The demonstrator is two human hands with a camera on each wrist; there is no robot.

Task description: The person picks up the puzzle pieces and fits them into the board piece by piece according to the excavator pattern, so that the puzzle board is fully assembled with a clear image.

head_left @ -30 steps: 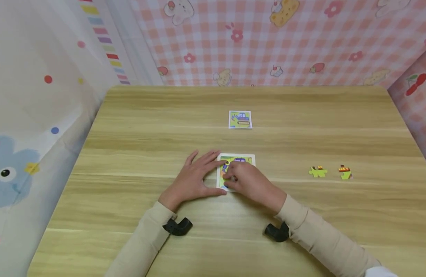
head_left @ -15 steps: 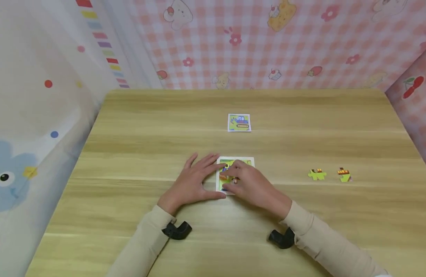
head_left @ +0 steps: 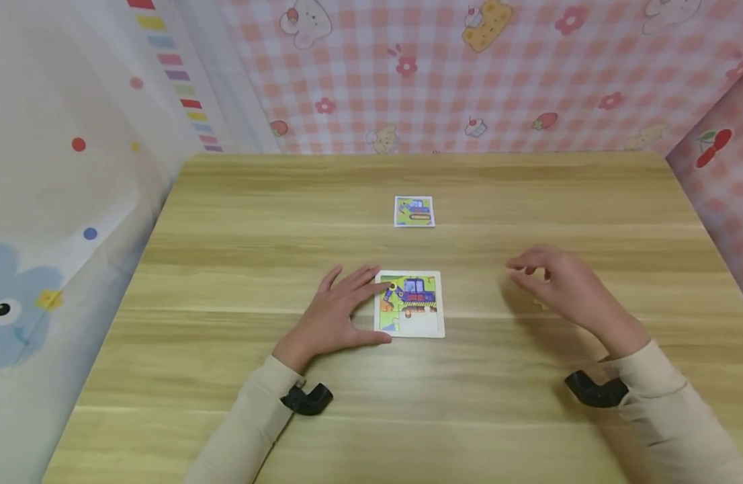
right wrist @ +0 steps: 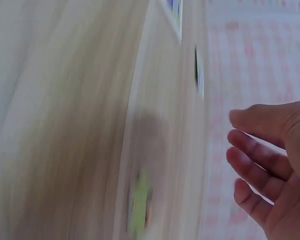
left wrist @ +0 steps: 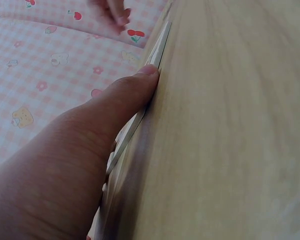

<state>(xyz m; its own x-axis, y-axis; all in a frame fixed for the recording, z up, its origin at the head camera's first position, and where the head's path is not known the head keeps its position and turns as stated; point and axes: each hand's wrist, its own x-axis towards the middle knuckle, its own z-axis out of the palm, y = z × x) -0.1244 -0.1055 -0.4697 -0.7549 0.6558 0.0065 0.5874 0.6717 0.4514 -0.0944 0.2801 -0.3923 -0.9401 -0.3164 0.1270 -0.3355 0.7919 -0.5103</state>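
Observation:
A small jigsaw puzzle board (head_left: 421, 326) with a white border lies mid-table. Its picture is a blue digger on green, and its lower right part shows bare white. My left hand (head_left: 330, 316) rests along the board's left side, index fingertip on the picture and thumb at the lower left corner. In the left wrist view the thumb (left wrist: 125, 97) presses on the board's edge. My right hand (head_left: 567, 286) hovers over the table to the right, fingers loosely bent with nothing between them. Below it a green puzzle piece (right wrist: 140, 205) lies on the wood, mostly hidden in the head view.
A square card (head_left: 414, 212) with the same digger picture lies farther back on the wooden table (head_left: 275, 208). Pink checked cloth (head_left: 359, 74) hangs behind the table. Black curved fittings (head_left: 595, 390) are worn at both wrists.
My right hand has left the puzzle board and swung right over the loose pieces, now covering most of them. The left hand stays on the board. Much of the puzzle picture is uncovered.

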